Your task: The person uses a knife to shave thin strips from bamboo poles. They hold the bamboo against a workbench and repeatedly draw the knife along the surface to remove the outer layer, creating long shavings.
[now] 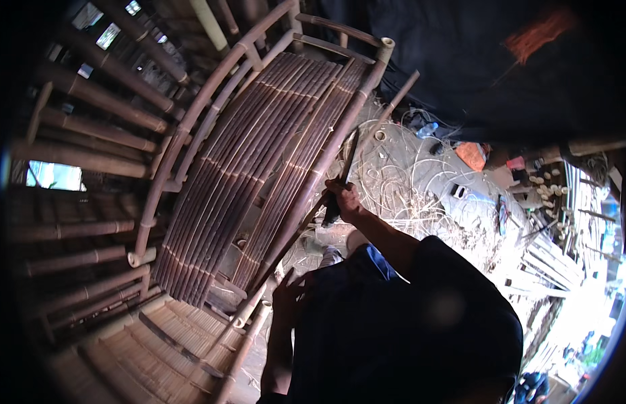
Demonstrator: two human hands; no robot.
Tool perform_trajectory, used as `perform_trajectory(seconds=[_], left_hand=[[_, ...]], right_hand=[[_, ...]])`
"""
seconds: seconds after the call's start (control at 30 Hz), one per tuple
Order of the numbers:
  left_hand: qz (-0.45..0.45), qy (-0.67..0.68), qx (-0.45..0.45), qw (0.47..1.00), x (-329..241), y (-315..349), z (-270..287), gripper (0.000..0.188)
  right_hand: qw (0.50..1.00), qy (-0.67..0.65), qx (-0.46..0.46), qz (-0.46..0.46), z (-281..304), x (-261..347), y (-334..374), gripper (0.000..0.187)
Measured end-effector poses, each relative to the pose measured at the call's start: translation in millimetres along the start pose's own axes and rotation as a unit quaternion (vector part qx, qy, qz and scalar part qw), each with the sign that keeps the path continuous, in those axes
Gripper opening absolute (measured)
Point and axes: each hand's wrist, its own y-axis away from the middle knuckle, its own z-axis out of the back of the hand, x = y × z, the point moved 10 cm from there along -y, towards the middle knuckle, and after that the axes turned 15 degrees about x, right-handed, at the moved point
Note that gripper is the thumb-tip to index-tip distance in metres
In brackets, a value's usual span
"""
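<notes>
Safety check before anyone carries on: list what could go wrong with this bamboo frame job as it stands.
1. The right hand grips a dark blade-like tool against the bamboo side rail; a slip off the round pole could send it towards the person's leg just below.
2. The left hand sits low on the same rail, possibly in the tool's path.
3. Loose shavings and strips cover the ground, so footing may be poor.
</notes>
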Motion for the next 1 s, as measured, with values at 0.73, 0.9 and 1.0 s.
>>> perform_trajectory(seconds=[0.73, 0.9, 1.0], left_hand=[[0.231, -0.421, -0.154, 0.864, -105.9, 35.5, 83.6, 0.033], [0.214, -0.427, -0.19, 0.858, -158.4, -6.1, 84.1, 0.023], [0.154, -0.459, -0.196, 0.853, -224.5, -29.4, 80.6, 0.016]], right_hand=[[0.977, 0.13, -0.146, -0.08, 77.3, 23.0, -282.5, 0.029], [0.98, 0.105, -0.148, -0.081, 64.4, 57.8, -311.7, 0.018], [0.972, 0.14, -0.147, -0.122, 60.0, 83.7, -311.1, 0.017]])
